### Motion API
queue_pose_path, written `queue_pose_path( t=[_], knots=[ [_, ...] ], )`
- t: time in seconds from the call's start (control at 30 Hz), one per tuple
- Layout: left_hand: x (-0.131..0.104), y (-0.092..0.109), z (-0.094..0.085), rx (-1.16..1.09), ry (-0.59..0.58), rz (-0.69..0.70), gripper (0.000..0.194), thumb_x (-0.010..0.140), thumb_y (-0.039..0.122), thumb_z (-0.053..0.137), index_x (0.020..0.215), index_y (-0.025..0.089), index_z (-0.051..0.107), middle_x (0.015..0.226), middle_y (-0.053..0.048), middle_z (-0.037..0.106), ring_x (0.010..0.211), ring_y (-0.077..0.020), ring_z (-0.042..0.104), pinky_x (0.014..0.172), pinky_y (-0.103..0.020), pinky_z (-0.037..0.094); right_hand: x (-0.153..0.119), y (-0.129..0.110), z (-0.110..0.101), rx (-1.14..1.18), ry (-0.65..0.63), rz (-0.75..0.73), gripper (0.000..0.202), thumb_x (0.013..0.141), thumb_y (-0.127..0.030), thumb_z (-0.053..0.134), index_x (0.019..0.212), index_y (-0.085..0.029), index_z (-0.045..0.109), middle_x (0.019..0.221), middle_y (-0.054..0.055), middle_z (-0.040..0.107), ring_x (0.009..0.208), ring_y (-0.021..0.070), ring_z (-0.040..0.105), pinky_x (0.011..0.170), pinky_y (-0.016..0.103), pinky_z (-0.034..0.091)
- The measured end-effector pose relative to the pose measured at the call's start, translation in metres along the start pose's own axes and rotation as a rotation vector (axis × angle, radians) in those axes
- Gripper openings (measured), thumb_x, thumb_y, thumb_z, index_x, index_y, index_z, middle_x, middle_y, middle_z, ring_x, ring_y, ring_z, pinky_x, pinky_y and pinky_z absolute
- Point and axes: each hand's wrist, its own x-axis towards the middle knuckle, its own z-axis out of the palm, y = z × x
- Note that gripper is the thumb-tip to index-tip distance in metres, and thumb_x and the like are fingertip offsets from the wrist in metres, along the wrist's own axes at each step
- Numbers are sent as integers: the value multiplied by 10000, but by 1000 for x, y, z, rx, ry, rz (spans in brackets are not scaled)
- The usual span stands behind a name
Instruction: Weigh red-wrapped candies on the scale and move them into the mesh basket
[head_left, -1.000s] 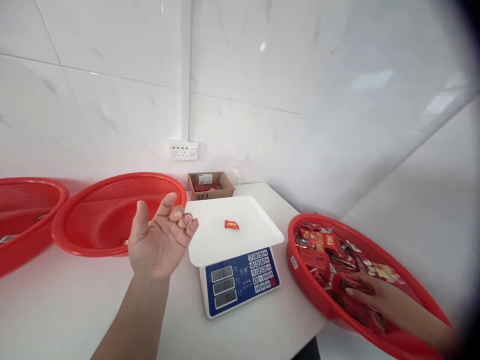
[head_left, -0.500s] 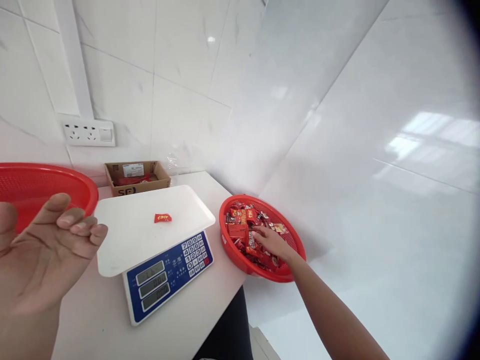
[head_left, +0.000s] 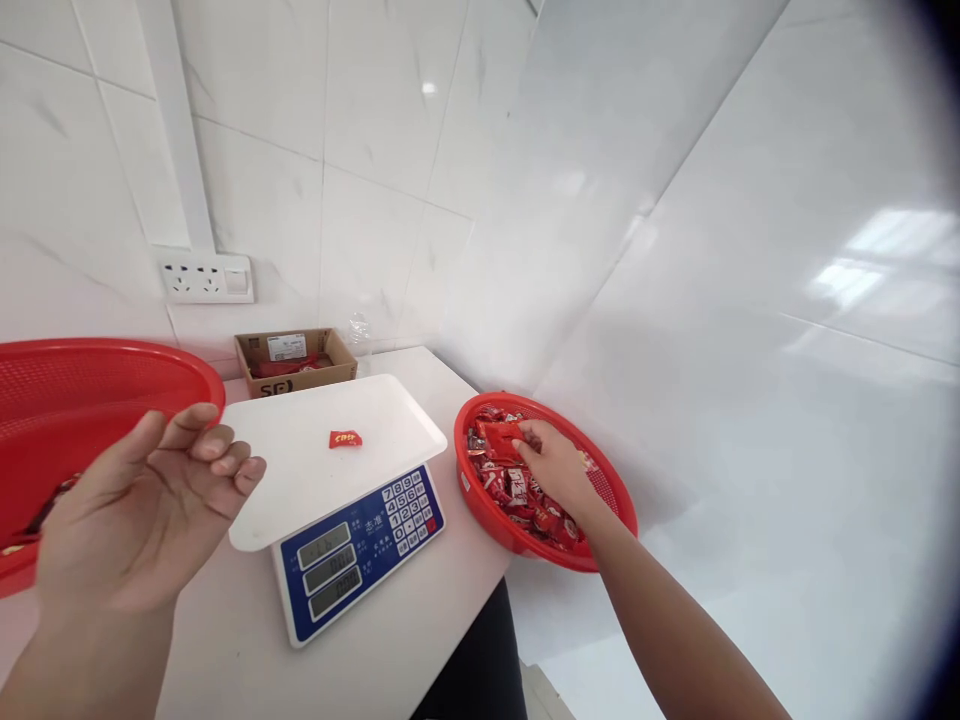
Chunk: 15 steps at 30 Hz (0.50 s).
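My right hand (head_left: 555, 462) reaches into the right-hand red plastic basket (head_left: 501, 525), thumb and fingers pinched on a flat red packet (head_left: 496, 436). Around it lie several small wrapped sweets (head_left: 517, 487), mostly red. Palm up and holding nothing, my left hand (head_left: 161, 510) hovers beside the scale's white pan (head_left: 292, 460), fingers loosely curled and apart from the thumb. One red wrapped sweet (head_left: 345, 439) with yellow lettering rests on that pan. Below the pan is the blue front panel of the digital scale (head_left: 367, 550), its displays too blurred to read fully.
Another red basket (head_left: 105, 385) stands at the left, with a few items partly visible behind my left hand. An open cardboard box (head_left: 296, 362) holding red packets sits at the back of the white table (head_left: 360, 670). Tiled walls rise behind and to the right.
My right hand has shifted slightly within the basket and now pinches a red packet. My left hand has moved a little to the right in view, while the whole view has shifted too.
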Motion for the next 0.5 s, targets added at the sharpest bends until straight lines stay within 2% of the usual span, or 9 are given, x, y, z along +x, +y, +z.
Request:
queue_pose_path(
  t=[0.1,0.23,0.3,0.37,0.43,0.5],
  knots=[
    [-10,1,9,-175,-45,-64,182,819,233,463,789,178,633,598,17,510,534,-89,499,554,-220,533,-7,-23,8,30,72,-138,199,900,-282,434,976,-233,612,1055,72,656,1028,258,576,924,399,441],
    [-13,0,10,-160,-102,-18,150,803,235,521,789,175,658,589,7,537,533,-97,520,562,-230,548,-9,-51,39,5,125,-432,264,926,-211,404,1002,-216,656,1026,102,664,1013,262,577,934,418,436],
    [-12,0,9,-157,-120,-12,132,788,245,559,792,174,670,587,5,545,534,-96,525,565,-228,550,-6,-66,57,-10,43,-508,282,927,-182,414,1040,-211,670,1037,102,667,999,251,591,904,408,465],
    [-11,-1,8,-164,-124,-13,116,769,254,597,793,171,676,587,8,549,533,-91,524,565,-225,550,-4,-78,74,-11,-69,-561,243,906,-207,502,1075,-218,677,1090,90,668,1019,237,602,900,383,488],
    [-11,-1,7,-177,-132,-3,110,756,262,626,790,170,676,586,12,550,532,-89,521,558,-223,548,-4,-88,88,-12,-154,-609,230,875,-250,588,1082,-229,687,1170,78,656,1077,230,598,943,370,482],
    [-12,-1,7,-185,-147,5,109,752,264,644,798,171,677,591,13,555,542,-91,528,563,-228,552,-5,-95,98,-22,-207,-630,222,887,-276,584,1071,-220,696,1224,88,638,1135,237,580,990,386,458]
  ],
)
